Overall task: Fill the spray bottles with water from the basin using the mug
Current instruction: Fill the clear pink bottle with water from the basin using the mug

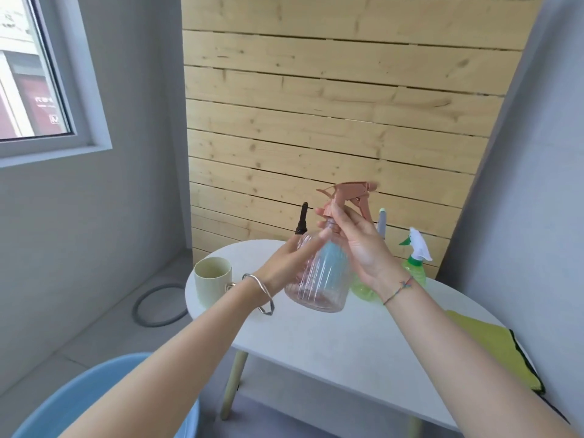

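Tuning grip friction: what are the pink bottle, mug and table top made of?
Pink bottle: clear ribbed plastic, probably; glossy, see-through walls. Mug: pale green, matte; plastic or ceramic, unclear. Table top: white, smooth, matte; possibly laminate.

I log a white round table: pale mug near its left edge, green spray bottle toward the back, yellow cloth at right.

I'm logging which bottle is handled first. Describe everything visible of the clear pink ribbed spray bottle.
The clear pink ribbed spray bottle is see-through plastic with a dusty-pink trigger head on its neck. No water level shows inside. It is held roughly upright over the round white table. The left hand holds its body; the right hand pinches the collar under the trigger.
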The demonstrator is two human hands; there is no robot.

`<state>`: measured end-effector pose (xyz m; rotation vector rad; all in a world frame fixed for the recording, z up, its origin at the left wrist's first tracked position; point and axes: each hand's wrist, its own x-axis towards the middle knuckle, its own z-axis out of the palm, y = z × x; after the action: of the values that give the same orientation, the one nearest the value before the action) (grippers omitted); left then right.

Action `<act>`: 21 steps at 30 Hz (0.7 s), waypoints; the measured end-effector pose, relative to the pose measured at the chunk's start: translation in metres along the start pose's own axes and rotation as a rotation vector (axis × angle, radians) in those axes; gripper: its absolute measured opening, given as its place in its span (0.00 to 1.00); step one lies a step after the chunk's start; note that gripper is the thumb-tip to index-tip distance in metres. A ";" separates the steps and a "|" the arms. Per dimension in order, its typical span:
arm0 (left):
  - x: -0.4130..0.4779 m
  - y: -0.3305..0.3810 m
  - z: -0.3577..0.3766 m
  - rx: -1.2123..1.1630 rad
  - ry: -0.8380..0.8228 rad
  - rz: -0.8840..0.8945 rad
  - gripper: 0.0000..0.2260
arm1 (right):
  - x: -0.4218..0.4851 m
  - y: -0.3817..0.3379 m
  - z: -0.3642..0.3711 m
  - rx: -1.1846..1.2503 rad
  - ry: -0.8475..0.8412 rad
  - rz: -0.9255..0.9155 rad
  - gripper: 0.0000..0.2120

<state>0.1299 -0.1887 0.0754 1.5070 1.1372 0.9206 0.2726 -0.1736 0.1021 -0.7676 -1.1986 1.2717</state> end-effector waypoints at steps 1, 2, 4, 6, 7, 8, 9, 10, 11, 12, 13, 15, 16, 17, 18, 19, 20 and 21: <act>-0.002 -0.001 -0.001 0.041 -0.002 0.015 0.37 | 0.000 0.001 0.001 -0.007 -0.002 0.001 0.10; -0.004 -0.003 -0.002 0.061 -0.004 0.021 0.38 | 0.001 0.003 0.002 -0.010 0.003 0.009 0.10; -0.005 -0.009 -0.006 0.031 -0.048 -0.013 0.32 | 0.005 0.006 0.001 -0.009 0.036 0.021 0.10; -0.006 -0.016 -0.012 0.026 -0.097 -0.045 0.27 | 0.012 0.007 -0.004 -0.035 0.090 0.013 0.09; -0.007 -0.019 -0.016 0.041 -0.105 -0.064 0.28 | 0.016 0.005 -0.007 -0.045 0.113 -0.002 0.08; -0.007 -0.023 -0.019 0.073 -0.109 -0.071 0.29 | 0.021 0.001 -0.010 -0.043 0.132 -0.023 0.07; -0.008 -0.027 -0.023 0.100 -0.110 -0.069 0.29 | 0.026 -0.005 -0.014 -0.022 0.142 -0.047 0.06; -0.009 -0.030 -0.025 0.122 -0.111 -0.067 0.27 | 0.032 -0.012 -0.017 0.009 0.145 -0.069 0.06; -0.010 -0.034 -0.028 0.134 -0.109 -0.063 0.25 | 0.039 -0.020 -0.019 0.034 0.143 -0.082 0.07; -0.011 -0.038 -0.030 0.138 -0.109 -0.056 0.24 | 0.045 -0.027 -0.022 0.052 0.137 -0.086 0.08; -0.011 -0.041 -0.031 0.144 -0.103 -0.048 0.23 | 0.052 -0.033 -0.024 0.068 0.129 -0.086 0.08; -0.010 -0.046 -0.034 0.157 -0.098 -0.032 0.22 | 0.063 -0.043 -0.028 0.089 0.102 -0.075 0.08; -0.009 -0.049 -0.036 0.174 -0.094 -0.031 0.23 | 0.068 -0.047 -0.029 0.087 0.084 -0.071 0.09; -0.008 -0.052 -0.039 0.195 -0.089 -0.036 0.23 | 0.071 -0.052 -0.030 0.080 0.068 -0.069 0.09; -0.008 -0.056 -0.041 0.211 -0.082 -0.043 0.24 | 0.074 -0.055 -0.031 0.075 0.052 -0.057 0.09; -0.008 -0.058 -0.043 0.222 -0.070 -0.046 0.26 | 0.075 -0.058 -0.031 0.061 0.032 -0.042 0.08; -0.008 -0.062 -0.045 0.216 -0.049 -0.055 0.29 | 0.075 -0.058 -0.032 0.026 0.011 -0.023 0.08; -0.007 -0.067 -0.048 0.199 -0.021 -0.070 0.32 | 0.075 -0.055 -0.033 -0.031 -0.005 0.004 0.07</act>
<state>0.0692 -0.1789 0.0205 1.6211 1.2885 0.7603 0.3110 -0.1057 0.1629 -0.7899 -1.2241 1.2618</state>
